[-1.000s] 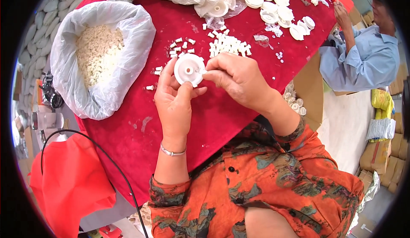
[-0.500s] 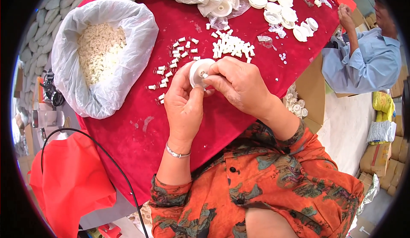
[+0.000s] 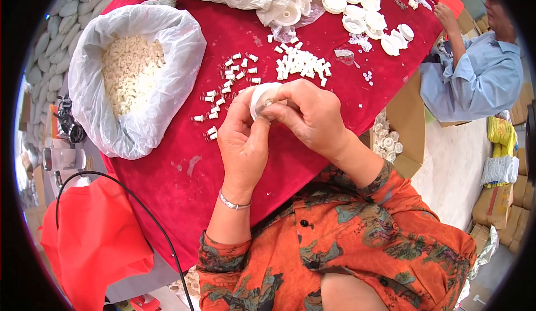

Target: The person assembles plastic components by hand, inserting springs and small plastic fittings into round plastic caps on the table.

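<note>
Above the red cloth (image 3: 178, 191), the left hand (image 3: 244, 143) is grasping a white disc (image 3: 258, 95). The right hand (image 3: 314, 113) makes a pinch at the disc's face; whether it holds something, one cannot tell. Farther lie scattered white pieces (image 3: 240, 76), and far right, other discs (image 3: 374, 21).

Red cloth (image 3: 97, 233) lower left, black cable (image 3: 92, 172) across it; blue-shirted person (image 3: 474, 85) upper right.
</note>
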`<control>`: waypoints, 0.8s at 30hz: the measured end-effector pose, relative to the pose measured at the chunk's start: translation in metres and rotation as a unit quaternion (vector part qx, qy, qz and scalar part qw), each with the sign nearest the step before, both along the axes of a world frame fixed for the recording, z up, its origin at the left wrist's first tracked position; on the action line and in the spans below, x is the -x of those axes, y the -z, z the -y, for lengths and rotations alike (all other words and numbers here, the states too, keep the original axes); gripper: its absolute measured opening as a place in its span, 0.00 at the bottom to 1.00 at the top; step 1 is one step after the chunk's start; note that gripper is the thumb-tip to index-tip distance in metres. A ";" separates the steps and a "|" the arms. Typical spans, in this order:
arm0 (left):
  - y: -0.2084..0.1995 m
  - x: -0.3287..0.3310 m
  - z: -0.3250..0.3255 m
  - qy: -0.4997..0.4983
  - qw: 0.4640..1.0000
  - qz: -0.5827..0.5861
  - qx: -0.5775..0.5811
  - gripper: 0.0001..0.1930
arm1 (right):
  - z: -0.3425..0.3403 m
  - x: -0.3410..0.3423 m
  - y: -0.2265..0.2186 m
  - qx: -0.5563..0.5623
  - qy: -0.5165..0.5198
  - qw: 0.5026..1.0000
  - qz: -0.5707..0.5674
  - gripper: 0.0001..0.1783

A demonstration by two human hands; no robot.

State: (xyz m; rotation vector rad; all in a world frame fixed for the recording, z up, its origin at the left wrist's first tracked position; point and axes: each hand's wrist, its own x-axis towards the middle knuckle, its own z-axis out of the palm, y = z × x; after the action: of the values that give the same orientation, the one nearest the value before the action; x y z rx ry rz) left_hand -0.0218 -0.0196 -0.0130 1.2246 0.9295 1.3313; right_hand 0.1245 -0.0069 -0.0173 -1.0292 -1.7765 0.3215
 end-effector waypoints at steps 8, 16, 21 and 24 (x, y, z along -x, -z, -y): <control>0.005 0.004 -0.002 0.011 1.000 -0.022 -0.001 0.18 | 0.005 -0.002 -0.016 0.015 0.030 0.999 0.004 0.18; -0.003 -0.002 0.006 0.029 0.997 -0.073 -0.023 0.15 | 0.001 -0.010 0.001 0.064 0.023 0.996 0.053 0.14; 0.002 0.007 0.002 0.150 0.955 0.198 0.164 0.21 | 0.007 -0.024 -0.013 0.015 -0.013 0.994 0.110 0.13; -0.001 0.003 0.005 0.152 0.943 0.213 0.204 0.19 | 0.012 -0.021 -0.020 -0.079 -0.016 0.982 0.171 0.12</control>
State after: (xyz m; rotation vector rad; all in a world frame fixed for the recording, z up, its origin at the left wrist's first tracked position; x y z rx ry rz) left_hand -0.0251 -0.0244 -0.0115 0.6866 0.6294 1.0307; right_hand 0.1456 -0.0186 0.0023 -0.9854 -2.0897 0.0197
